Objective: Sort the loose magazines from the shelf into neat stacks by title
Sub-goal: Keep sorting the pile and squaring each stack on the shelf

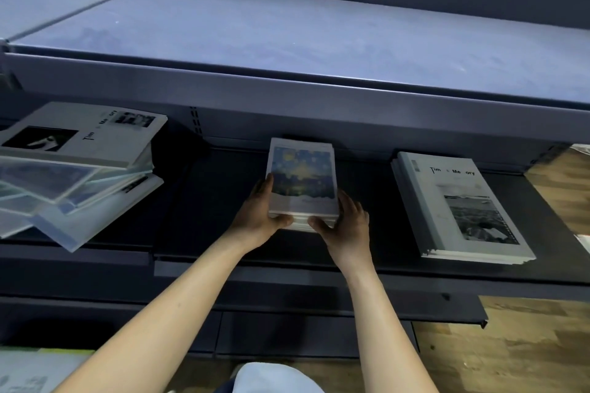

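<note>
A small stack of magazines with a blue and yellow painted cover point(301, 175) lies in the middle of the dark shelf point(204, 201). My left hand point(260, 212) holds its left side and near corner, thumb on the front edge. My right hand point(346, 223) holds the right side and near corner the same way. To the right lies a neat stack of grey "Time Memory" magazines point(459, 210). At the left sits a messy, fanned pile of loose magazines point(76, 169), some hanging over the shelf's front edge.
An upper grey shelf point(287, 41) juts out above the magazines. Lower dark shelves point(287, 306) sit below my forearms. Wooden floor point(510, 344) shows at the right. More printed sheets point(35, 370) lie at the bottom left.
</note>
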A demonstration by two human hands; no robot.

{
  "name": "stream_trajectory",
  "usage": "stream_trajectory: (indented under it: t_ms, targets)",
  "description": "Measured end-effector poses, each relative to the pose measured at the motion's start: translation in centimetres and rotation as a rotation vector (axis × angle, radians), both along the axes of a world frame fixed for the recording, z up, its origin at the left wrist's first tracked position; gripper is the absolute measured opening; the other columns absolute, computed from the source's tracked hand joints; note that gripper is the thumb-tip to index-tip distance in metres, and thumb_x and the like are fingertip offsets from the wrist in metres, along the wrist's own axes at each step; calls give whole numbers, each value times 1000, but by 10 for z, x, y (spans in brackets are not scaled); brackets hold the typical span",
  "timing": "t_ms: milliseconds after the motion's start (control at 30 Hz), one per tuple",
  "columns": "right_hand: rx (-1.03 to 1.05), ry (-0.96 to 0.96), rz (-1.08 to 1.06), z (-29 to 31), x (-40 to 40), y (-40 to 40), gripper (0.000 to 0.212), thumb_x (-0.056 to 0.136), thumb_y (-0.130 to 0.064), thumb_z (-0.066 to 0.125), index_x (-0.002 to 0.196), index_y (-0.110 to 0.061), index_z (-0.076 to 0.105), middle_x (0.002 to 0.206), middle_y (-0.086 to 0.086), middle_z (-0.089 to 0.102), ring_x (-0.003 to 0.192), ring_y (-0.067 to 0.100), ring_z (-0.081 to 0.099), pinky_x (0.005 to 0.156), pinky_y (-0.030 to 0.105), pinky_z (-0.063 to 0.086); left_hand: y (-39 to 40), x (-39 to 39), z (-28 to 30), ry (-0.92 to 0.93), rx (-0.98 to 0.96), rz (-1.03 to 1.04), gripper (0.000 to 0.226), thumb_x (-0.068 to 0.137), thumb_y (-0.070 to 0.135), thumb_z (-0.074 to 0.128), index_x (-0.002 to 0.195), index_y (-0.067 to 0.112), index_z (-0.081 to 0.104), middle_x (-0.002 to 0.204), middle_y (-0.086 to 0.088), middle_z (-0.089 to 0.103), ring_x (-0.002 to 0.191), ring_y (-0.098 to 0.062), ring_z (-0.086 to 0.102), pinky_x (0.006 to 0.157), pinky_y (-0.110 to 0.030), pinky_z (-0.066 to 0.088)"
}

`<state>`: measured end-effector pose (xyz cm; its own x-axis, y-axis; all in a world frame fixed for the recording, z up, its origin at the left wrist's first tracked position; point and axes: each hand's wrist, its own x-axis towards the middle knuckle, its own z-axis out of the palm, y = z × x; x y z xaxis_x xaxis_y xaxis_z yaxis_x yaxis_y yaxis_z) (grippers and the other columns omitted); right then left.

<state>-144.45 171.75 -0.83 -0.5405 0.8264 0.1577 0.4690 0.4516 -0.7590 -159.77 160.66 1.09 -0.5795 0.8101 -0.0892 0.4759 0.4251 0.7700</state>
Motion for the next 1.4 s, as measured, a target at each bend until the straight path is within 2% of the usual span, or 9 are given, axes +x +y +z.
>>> stream_trajectory:
  t_ms: [133,367,533,700,867,967,1200,1333,1400]
  targets:
    - [-197,111,96,1,-1,-7,99,82,-34,79,158,-25,16,155,-4,35,139,10,36,110,22,34,1,1,0,-1,34,-24,96,88,30,71,157,24,6,163,3,1,148,-16,11,112,-22,13]
    - [-251,154,72,-1,-6,-9,88,84,-31,77,154,-24,25,140,-7,52,124,5,52,95,11,45,0,-7,-6,38,56,-25,80,92,30,65,155,28,17,164,3,0,149,-16,11,119,-32,19]
    - [-240,178,60,-5,-8,-9,93,82,-30,80,155,-25,23,150,-8,40,133,4,42,111,27,41,2,-8,-10,79,45,-44,72,94,29,62,154,30,23,164,1,3,148,-17,15,119,-34,23]
    - [-211,108,88,-4,-9,-9,93,86,-32,75,158,-18,18,159,-1,32,142,10,35,114,23,34,2,-10,-8,81,-23,-46,70,98,31,56,156,29,17,163,-5,7,147,-22,20,117,-38,28]
    - [-186,47,86,-2,-10,-11,93,88,-35,72,158,-18,12,163,1,22,148,14,26,119,34,31,-1,-6,-3,66,-71,-50,70,99,30,53,156,32,11,164,-4,-1,150,-22,11,119,-36,22]
    - [-110,33,62,2,-6,-19,92,88,-34,73,158,-14,17,165,2,15,151,15,15,121,31,25,-8,0,1,60,-92,-33,76,98,33,55,156,33,5,164,-2,-6,150,-22,8,117,-34,21]
    - [19,116,73,23,-8,-41,66,90,-34,71,148,-19,44,160,-2,30,150,13,16,120,38,27,-44,16,11,117,-47,59,79,94,35,61,156,29,12,159,-2,20,139,-20,36,104,-25,36]
    - [47,73,188,29,-15,-67,61,92,-45,64,146,-22,47,157,-2,35,150,16,19,121,37,24,-73,19,16,246,-123,120,77,96,40,55,157,22,11,161,-7,19,145,-24,25,114,-35,31]
    - [44,32,251,28,-19,-81,63,93,-51,60,148,-24,44,159,-2,31,151,17,13,122,41,19,-91,19,17,337,-161,177,74,96,42,54,156,20,16,156,-13,28,140,-29,32,111,-41,35]
